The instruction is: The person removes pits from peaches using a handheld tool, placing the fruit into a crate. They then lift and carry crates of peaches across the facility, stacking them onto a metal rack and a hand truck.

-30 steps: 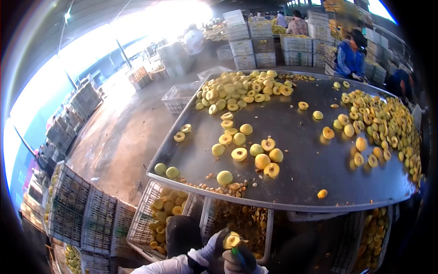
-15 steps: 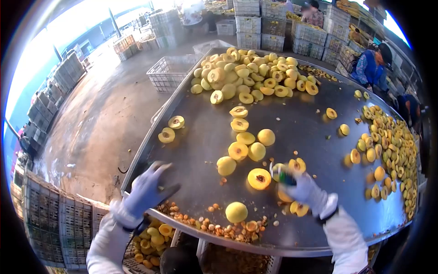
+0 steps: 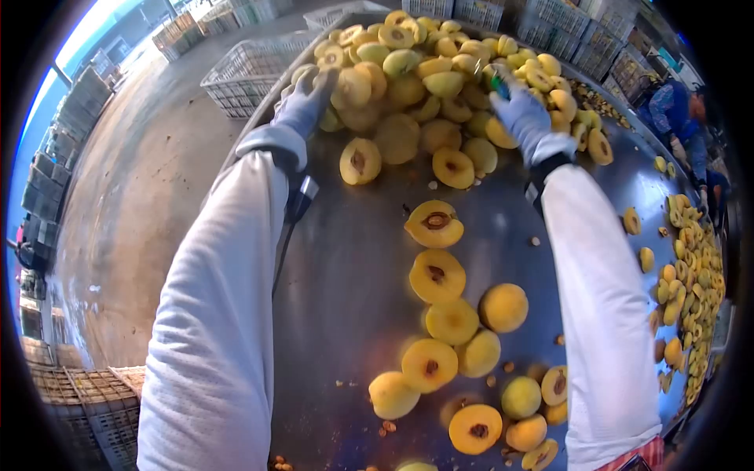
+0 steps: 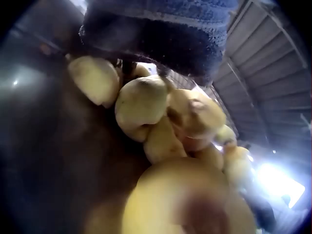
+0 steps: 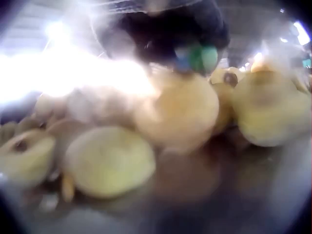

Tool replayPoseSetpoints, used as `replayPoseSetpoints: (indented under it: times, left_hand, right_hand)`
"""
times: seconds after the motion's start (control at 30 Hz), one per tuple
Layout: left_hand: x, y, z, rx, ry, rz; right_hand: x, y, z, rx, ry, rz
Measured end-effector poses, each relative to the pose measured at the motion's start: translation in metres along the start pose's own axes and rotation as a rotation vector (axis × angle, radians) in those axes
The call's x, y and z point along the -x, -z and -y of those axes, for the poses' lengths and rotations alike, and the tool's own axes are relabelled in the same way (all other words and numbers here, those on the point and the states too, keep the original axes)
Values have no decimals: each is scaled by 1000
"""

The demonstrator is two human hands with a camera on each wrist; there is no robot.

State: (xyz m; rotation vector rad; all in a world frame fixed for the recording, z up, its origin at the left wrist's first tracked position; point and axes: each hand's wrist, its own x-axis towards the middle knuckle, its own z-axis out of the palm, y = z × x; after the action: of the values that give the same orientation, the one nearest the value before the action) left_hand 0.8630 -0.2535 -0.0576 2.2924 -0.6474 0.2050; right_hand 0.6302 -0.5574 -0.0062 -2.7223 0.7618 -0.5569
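A heap of yellow peaches [image 3: 404, 67], many cut in halves with the stone showing, lies at the far end of the metal table. My gloved left hand [image 3: 306, 106] reaches to the heap's left edge, fingers spread against the fruit. On the heap's right side is my gloved right hand [image 3: 520, 114], which grips a small green-handled tool [image 3: 498, 85] with a thin metal end. In the left wrist view, peaches [image 4: 141, 105] sit just below the dark glove [image 4: 156, 41]. Blur covers the right wrist view, where the tool's green handle [image 5: 202, 58] shows above a peach [image 5: 183, 109].
Loose whole peaches and peach halves [image 3: 430, 367] run down the middle of the metal table [image 3: 338, 314]. Another heap of halves [image 3: 691, 290] lies along the right side. Beyond the left edge stands a white crate [image 3: 243, 78]. Another person [image 3: 675, 118] works at the far right.
Both hands have gone from low in front of the body, over the table's near part, out to the far heap. The tool has stayed in the right hand. The view has tilted down.
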Motion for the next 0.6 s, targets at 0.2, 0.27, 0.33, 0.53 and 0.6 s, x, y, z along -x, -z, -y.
replayPoseSetpoints:
  times: [0.2,0.27,0.33,0.53,0.6]
  left_hand:
    - [-14,-9,6,90,18,70]
    - [-16,-21,24,333,-56,257]
    - [7,-29,4,631,-8,463]
    - [153,-10,-107,796,114,955]
    - [208,8,-133,588,-328,944]
  right_hand:
    - [-36,-32,-5,-117,479,-16]
    - [-42,-42,-2,-120,385,127]
    - [-39,-33,7,-302,404,355]
    - [97,15,24,-222,397,446]
    - [162,31,10,-288,367,474]
